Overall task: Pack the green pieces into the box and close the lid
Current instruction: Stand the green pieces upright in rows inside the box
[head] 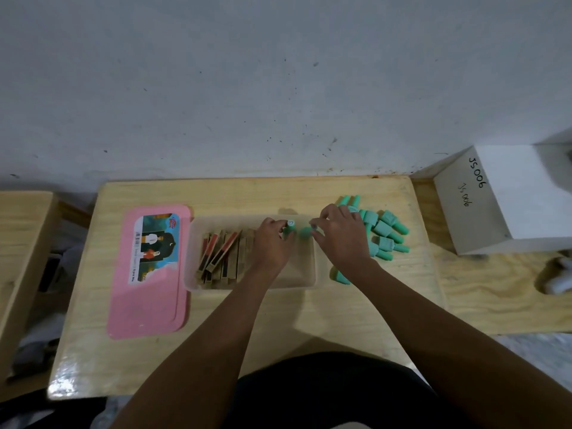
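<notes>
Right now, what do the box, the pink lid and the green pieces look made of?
Box: frosted, see-through plastic; the blocks inside show through its wall.
Lid: opaque pink plastic, smooth with a slight sheen, carrying a printed label.
Green pieces: matte mint, moulded shape; probably rubber or soft plastic, can't tell which.

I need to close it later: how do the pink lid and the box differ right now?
The pink lid is opaque; the box is translucent. The lid lies flat on the table, left of the box, bearing a picture label; the box holds wooden pieces. Both are rounded rectangles.
</notes>
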The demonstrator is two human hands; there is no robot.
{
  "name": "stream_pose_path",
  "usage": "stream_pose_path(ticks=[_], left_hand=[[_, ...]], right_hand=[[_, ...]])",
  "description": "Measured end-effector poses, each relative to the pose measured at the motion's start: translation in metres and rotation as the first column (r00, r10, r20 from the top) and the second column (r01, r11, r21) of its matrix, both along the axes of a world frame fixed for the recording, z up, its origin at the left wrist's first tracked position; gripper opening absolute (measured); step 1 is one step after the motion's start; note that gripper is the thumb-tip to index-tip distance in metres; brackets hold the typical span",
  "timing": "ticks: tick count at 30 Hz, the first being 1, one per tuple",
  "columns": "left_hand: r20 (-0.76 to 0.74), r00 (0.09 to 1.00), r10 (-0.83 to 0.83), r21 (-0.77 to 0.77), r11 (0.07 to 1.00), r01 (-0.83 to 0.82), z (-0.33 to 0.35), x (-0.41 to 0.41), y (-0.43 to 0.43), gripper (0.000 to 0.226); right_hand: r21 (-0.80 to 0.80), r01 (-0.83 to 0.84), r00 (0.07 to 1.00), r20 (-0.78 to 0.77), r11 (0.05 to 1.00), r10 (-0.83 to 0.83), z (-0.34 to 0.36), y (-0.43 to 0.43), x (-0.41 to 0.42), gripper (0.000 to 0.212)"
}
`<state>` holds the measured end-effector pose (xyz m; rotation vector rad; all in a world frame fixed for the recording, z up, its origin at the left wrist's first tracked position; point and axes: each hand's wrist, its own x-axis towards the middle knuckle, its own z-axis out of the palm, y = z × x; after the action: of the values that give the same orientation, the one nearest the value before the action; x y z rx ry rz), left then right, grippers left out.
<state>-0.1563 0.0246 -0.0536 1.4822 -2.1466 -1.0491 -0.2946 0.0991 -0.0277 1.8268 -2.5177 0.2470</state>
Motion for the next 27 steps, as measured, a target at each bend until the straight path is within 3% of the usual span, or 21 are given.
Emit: stream_pose_path(ticks=[8,18,27], left_hand=[[0.029,1.000,0.010,0.000,1.000,-0.010,-0.017,-0.003,0.004,0.037],[-0.097,0.994,0.053,-0.029,0.998,-0.056,-0.021,-0.005,0.009,0.028],[-0.108,0.985,0.137,0.034,0.990,-0.134,-0.021,-0.009,0.009,0.026]], right_hand=[[0.057,0.011,0.999,0.047,0.998,-0.014,0.004,-0.003,0.001,0.022],[0.068,0.025,0.997,0.074,0.997,-0.030,0.008,-0.002,0.001,0.023],[0.050,0.034,0.995,0.087,0.998,-0.038,0.006,0.000,0.002,0.024]])
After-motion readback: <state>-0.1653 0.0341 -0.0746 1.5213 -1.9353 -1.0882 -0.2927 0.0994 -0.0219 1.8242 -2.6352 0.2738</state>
